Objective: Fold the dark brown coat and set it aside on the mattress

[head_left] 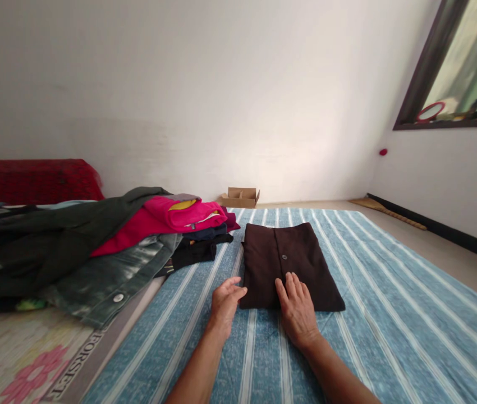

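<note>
A dark brown buttoned garment (pixel 306 252), folded into a near-square, lies flat on the blue striped sheet (pixel 368 348). One dark button shows on its front placket. My right hand (pixel 297 308) rests flat on the garment's near part, just below that button, with its fingers stretched out. Beside the garment's near left corner is my left hand (pixel 225 303), thumb and fingers apart, holding nothing. Its thumb tip is close to the garment's left edge; I cannot tell whether they touch.
To the left lies a heap of clothes, with a dark green garment (pixel 62 235), a bright pink one (pixel 137 227) and a denim one (pixel 108 280). Beyond the sheet, a small cardboard box (pixel 238 203) stands by the wall. A window (pixel 466 67) is at upper right.
</note>
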A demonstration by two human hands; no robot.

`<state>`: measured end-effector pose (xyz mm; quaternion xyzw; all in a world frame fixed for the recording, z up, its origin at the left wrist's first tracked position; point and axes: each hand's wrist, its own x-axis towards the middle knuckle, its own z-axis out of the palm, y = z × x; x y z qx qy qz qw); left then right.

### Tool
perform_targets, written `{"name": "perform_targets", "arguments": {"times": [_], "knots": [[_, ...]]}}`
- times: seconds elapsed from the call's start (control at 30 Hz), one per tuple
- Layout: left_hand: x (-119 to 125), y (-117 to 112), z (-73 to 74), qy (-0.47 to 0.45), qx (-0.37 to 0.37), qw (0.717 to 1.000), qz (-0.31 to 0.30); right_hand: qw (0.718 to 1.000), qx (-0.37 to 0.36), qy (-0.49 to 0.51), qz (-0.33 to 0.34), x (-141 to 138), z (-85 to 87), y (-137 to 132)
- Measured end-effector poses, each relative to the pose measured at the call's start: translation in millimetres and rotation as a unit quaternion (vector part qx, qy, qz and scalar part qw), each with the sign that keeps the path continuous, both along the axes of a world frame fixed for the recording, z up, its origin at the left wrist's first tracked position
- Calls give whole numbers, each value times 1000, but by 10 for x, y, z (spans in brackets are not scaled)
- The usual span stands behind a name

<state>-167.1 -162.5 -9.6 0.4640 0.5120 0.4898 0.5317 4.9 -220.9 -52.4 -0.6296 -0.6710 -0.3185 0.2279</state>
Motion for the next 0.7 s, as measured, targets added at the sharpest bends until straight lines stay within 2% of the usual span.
{"name": "perform_targets", "arguments": {"times": [0.1,0.27,0.37,0.5,0.6,0.7], "knots": [[-2,-9,-11,-29,-6,1000,6,999,-17,-29,-19,-17,35,13],[26,-51,39,-95,-32,994,41,997,-43,-65,4,13,192,64],[37,-74,71,-168,-52,981,80,995,-76,-69,9,53,458,115],[74,-115,45,-249,-111,957,101,988,-148,-51,10,97,944,194],[221,-142,17,-278,-176,943,47,981,-187,-44,2,94,1262,227],[500,-128,54,-281,-198,939,-16,980,-195,-41,-3,19,1468,170]]}}
